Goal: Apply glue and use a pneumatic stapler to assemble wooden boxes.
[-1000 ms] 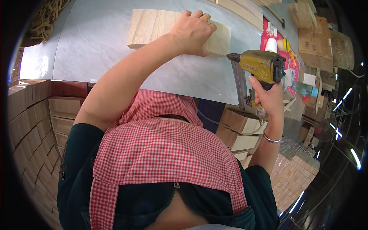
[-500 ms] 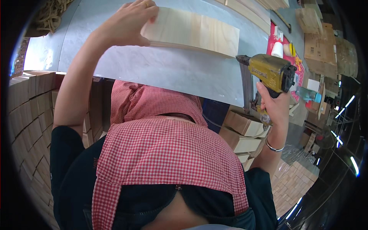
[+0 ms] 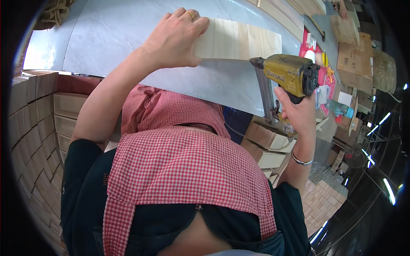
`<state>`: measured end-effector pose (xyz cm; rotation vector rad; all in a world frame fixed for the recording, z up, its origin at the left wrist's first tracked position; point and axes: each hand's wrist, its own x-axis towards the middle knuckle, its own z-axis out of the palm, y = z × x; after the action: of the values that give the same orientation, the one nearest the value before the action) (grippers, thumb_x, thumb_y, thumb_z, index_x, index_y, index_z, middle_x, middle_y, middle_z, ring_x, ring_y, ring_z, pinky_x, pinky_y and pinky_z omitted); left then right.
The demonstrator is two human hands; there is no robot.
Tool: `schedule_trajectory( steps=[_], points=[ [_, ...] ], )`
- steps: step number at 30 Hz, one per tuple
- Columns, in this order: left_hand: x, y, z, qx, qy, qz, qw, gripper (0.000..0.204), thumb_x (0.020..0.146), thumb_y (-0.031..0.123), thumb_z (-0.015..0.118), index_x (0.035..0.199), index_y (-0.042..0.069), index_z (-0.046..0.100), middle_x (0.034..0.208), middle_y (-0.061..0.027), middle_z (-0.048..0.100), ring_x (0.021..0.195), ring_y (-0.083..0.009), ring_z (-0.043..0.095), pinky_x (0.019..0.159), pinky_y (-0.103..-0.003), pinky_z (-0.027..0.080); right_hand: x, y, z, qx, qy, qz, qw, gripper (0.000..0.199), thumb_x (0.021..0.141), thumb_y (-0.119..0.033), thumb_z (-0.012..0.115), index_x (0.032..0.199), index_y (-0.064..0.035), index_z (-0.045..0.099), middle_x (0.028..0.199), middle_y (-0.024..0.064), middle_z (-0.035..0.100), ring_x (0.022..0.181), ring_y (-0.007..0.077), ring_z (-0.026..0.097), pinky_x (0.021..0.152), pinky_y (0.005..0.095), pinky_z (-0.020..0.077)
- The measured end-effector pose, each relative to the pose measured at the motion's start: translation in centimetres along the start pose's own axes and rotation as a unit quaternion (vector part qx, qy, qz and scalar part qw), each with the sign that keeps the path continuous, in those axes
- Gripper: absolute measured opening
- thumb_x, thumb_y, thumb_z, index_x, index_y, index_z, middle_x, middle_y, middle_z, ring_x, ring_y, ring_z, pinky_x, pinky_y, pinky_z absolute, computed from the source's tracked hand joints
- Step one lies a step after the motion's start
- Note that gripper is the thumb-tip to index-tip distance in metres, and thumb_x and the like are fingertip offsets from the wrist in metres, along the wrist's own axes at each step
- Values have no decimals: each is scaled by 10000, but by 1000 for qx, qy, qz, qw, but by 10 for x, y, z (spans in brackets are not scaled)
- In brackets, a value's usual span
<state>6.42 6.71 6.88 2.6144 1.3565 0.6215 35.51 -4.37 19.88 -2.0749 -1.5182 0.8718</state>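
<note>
A pale wooden piece point(image 3: 241, 39), flat on top, rests on the grey tabletop point(image 3: 106, 38). My left hand point(image 3: 177, 38) grips its left end, thumb on the near side and fingers over the far side. In my right hand point(image 3: 297, 112) is a yellow and black nail gun point(image 3: 288, 72), my fingers wrapped round its handle. The gun's nose meets the wooden piece near its front right corner; whether it presses on the wood I cannot tell. The gun's long magazine hangs down past the table's near edge.
Long boards point(image 3: 279, 17) lie at the table's far side. A red cloth point(image 3: 304, 42) with small items is to the right, near a clear bottle point(image 3: 339, 108) and a cardboard box point(image 3: 354, 59). Wooden blocks are stacked point(image 3: 32, 128) at the left. Another person's hand point(image 3: 343, 9) shows at the upper right.
My left hand and the wooden piece have shifted right. The nail gun has come left and slightly down, its nose now at the wood's front right corner.
</note>
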Motion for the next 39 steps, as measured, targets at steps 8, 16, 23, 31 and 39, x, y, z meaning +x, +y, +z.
schedule_trajectory(
  steps=[8,16,23,31,39],
  points=[
    [0,1,3,-34,-20,-28,999,559,580,241,838,1052,106,571,1245,-88,602,1111,-292,555,972,-422,508,-2,-13,5,-1,4,79,997,258,878,-184,771,998,31,694,667,28,637,423,95,471,398,235,371],
    [-3,-6,9,-70,4,-14,997,637,550,252,847,1116,113,591,1274,-107,588,1067,-301,579,934,-417,514,0,-24,6,-10,-10,109,994,244,880,-191,770,983,13,684,646,16,616,405,76,457,382,227,369],
    [-32,-31,23,-230,66,7,971,676,557,217,840,1161,118,552,1383,-129,508,1087,-329,589,952,-416,519,-12,-50,17,-52,-1,108,993,244,874,-161,773,1018,19,689,710,37,671,479,98,557,436,227,435],
    [-37,-35,30,-288,70,5,955,659,591,188,806,1179,121,517,1417,-137,471,1099,-336,592,945,-416,540,-19,-74,59,-30,-70,-56,996,281,862,-110,778,1085,38,692,928,108,763,738,193,723,609,280,551],
    [-34,-34,36,-296,93,11,951,656,586,187,792,1175,112,515,1399,-141,478,1076,-338,592,921,-418,549,-17,-84,71,-30,-93,-51,994,291,862,-115,789,1087,41,689,977,125,770,784,218,746,631,292,566]
  ],
)
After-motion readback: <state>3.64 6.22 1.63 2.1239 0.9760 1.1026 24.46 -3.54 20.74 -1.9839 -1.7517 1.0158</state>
